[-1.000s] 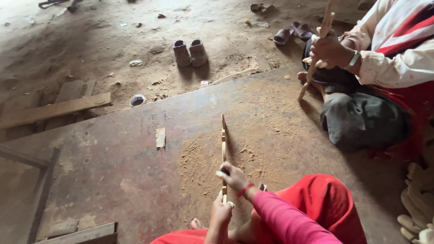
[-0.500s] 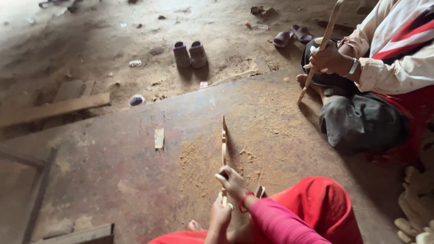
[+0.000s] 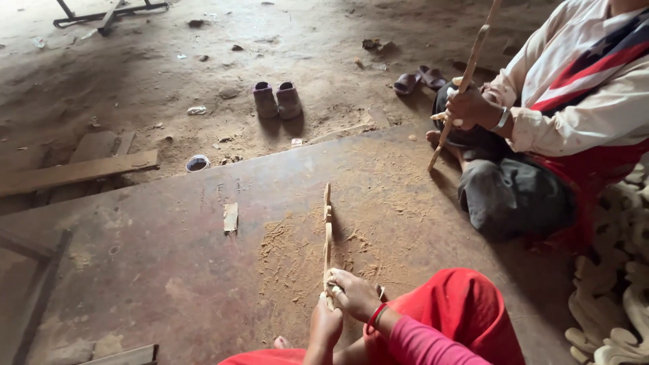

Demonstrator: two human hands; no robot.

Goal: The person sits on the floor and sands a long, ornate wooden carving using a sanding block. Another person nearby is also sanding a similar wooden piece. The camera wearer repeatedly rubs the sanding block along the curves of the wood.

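Note:
I hold a thin notched wooden strip (image 3: 327,226) on edge, its far tip resting on the brown floor board (image 3: 169,250). My right hand (image 3: 353,295), with a red band at the wrist, grips the strip near its lower end. My left hand (image 3: 325,324) holds the strip just below it, close to my red-clad knees. Pale sawdust (image 3: 297,250) lies around the strip.
Another person (image 3: 541,128) sits cross-legged at right, working a long wooden stick (image 3: 460,84). Carved pale wood pieces (image 3: 612,284) pile at far right. A small wood scrap (image 3: 230,217), a plank (image 3: 74,172), a small bowl (image 3: 197,163), shoes (image 3: 277,99) and sandals (image 3: 416,80) lie around.
My right hand has slid down the strip toward my left hand. The view has shifted, so the other person and the wood pile show more at right.

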